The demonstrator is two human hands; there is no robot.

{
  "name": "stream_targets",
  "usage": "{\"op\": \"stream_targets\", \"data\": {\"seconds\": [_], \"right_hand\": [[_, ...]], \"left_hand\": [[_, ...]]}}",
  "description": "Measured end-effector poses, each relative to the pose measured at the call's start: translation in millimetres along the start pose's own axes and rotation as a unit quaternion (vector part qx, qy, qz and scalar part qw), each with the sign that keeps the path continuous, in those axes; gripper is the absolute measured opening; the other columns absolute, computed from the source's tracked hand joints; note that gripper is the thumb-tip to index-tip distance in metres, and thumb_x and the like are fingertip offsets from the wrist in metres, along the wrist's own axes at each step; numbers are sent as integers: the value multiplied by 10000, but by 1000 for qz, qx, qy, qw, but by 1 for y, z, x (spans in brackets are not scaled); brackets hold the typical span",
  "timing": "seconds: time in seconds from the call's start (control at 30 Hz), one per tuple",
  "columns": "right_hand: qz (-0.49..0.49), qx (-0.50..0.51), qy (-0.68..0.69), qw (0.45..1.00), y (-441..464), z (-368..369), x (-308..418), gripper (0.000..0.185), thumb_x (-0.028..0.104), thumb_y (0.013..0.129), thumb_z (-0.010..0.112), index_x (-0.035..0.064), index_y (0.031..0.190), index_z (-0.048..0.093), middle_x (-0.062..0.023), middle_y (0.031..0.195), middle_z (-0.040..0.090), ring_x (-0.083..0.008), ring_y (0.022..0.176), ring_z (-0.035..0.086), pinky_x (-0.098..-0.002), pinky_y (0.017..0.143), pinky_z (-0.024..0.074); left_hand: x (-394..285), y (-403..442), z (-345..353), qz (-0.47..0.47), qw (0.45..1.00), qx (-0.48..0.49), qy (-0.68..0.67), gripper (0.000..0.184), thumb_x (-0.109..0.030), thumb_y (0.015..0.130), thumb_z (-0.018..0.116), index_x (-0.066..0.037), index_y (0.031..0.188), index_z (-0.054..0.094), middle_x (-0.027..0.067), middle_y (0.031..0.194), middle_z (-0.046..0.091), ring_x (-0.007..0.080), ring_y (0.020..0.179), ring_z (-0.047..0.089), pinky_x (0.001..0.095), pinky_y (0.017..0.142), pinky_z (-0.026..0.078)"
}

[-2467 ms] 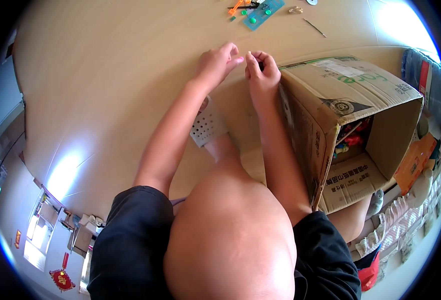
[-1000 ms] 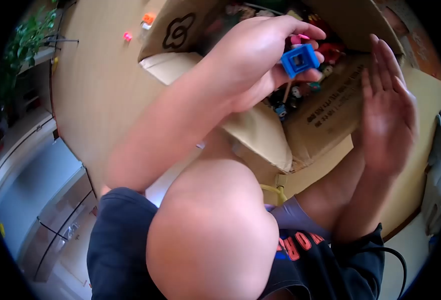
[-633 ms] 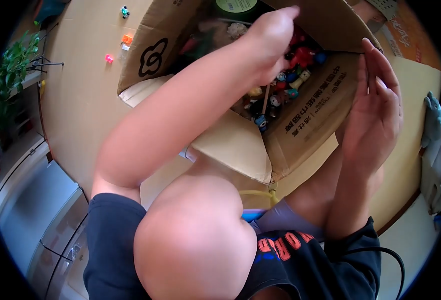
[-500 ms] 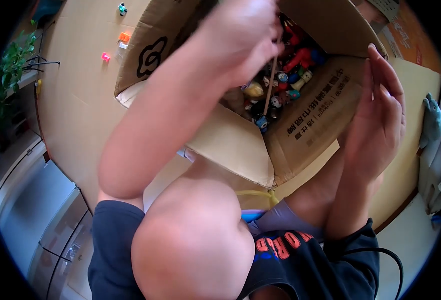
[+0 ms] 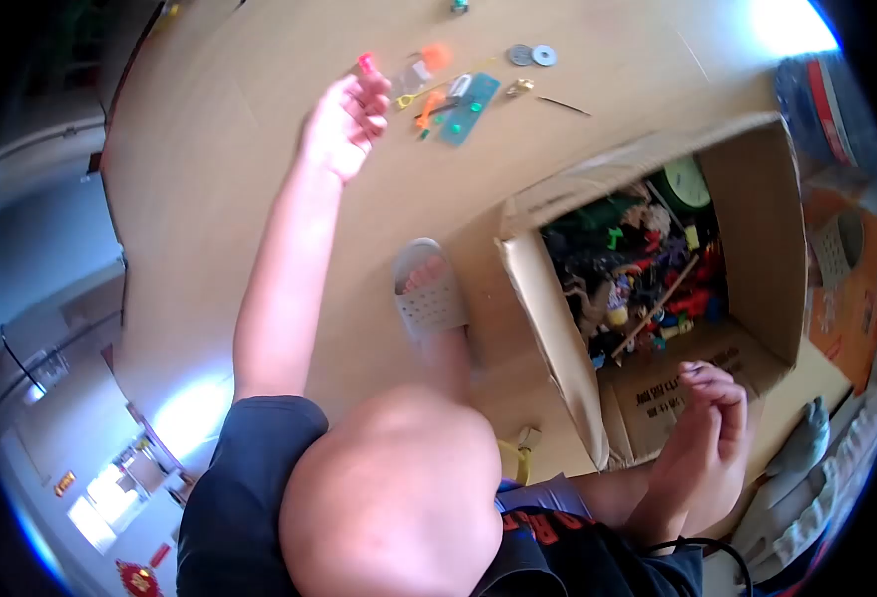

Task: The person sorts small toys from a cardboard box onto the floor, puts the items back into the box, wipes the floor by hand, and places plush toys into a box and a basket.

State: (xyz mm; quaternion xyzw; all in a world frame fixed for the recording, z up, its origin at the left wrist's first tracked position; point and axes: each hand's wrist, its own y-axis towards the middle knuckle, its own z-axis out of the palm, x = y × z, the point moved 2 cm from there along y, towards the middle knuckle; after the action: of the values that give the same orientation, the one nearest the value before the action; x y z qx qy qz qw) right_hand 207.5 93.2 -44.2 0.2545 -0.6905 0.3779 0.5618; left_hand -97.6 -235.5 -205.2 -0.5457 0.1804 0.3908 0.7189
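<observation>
My left hand point(image 5: 347, 129) is stretched out over the floor, empty, its fingers loosely curled and apart. Right at its fingertips is a small pink piece point(image 5: 367, 63); whether they touch I cannot tell. Beside it are a blurred orange piece point(image 5: 436, 55) and a clear piece point(image 5: 414, 77). My right hand point(image 5: 702, 438) is closed at the near flap of the cardboard box point(image 5: 570, 373). A dark spot shows at its fingertips, too small to name. Inside the box are many small toys, a thin wooden stick point(image 5: 657, 303) and a round green-faced object point(image 5: 685, 185).
Near the pink piece lie a teal card point(image 5: 470, 111), an orange toy point(image 5: 426, 111), metal discs point(image 5: 544, 56), a gold piece point(image 5: 520, 88) and a dark thin rod point(image 5: 563, 104). My slippered foot point(image 5: 428, 298) stands left of the box. A grey plush point(image 5: 804, 438) lies right.
My left hand has left the box and reached out to the small pieces on the floor. My right hand's fingers have curled in. The view has turned, so the box appears lower right.
</observation>
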Motion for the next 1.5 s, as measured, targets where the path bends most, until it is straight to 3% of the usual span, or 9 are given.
{"op": "stream_targets", "data": {"seconds": [0.13,0.23,0.37,0.57,0.83,0.87,0.97,1.27,1.5], "right_hand": [[76,113,18,991,20,47,25,37,-30,829,521,-34,865,527,-179,954,580,-264,918,574,-367,860,473],[120,248,-3,961,52,82,45,154,66,847,585,-56,922,529,-176,971,550,-244,842,593,-351,771,493],[45,371,-237,897,123,163,67,164,101,883,562,-43,959,584,-106,904,602,-158,825,565,-275,752,465],[-71,496,-522,690,310,269,-43,384,69,893,534,59,1276,504,-95,1210,567,-172,958,585,-313,876,466],[-391,362,-548,644,351,361,-100,586,-9,727,573,117,1298,523,-249,1402,435,-426,1281,417,-504,1036,389],[-343,430,-597,584,377,372,-116,738,-5,706,572,139,1406,388,-237,1514,230,-421,1362,271,-493,1076,330],[-358,463,-618,525,384,385,-132,697,14,693,596,137,1361,438,-223,1399,366,-421,1274,369,-489,1028,372],[-214,410,-618,636,403,312,-150,245,148,888,629,133,1088,488,-106,1072,559,-254,869,572,-401,753,455],[-34,437,-585,683,386,265,-165,516,194,872,682,188,1268,351,-50,748,519,-152,695,511,-316,561,432]], "left_hand": [[68,44,-32,153,927,-175,294,332,-276,908,568,5,1078,618,67,903,667,169,756,628,310,652,521],[106,85,-35,361,719,-200,559,689,-413,812,700,38,1269,449,304,1423,331,446,1366,241,528,1099,222],[83,118,-24,361,603,-228,673,880,-583,850,587,-85,1485,235,258,1533,149,439,1431,70,598,1118,123],[47,128,0,395,522,-381,653,505,-414,952,495,-50,1302,516,200,1366,462,284,1276,387,471,1113,241],[90,130,-4,519,621,-16,587,874,-639,774,648,54,1285,501,246,1343,432,379,1182,483,490,1041,345],[88,120,2,518,631,-6,578,905,-646,754,663,69,1283,493,246,1343,429,380,1179,484,495,1033,352],[96,103,17,485,638,2,599,965,-618,679,739,42,1324,459,243,1391,382,387,1220,441,515,1036,330],[126,95,18,474,615,-8,630,763,-456,730,755,-58,1320,478,150,1401,384,356,1240,396,488,965,354],[123,95,12,495,678,16,544,608,-353,718,787,-149,1235,541,150,1270,443,376,1162,415,499,971,358]]}}
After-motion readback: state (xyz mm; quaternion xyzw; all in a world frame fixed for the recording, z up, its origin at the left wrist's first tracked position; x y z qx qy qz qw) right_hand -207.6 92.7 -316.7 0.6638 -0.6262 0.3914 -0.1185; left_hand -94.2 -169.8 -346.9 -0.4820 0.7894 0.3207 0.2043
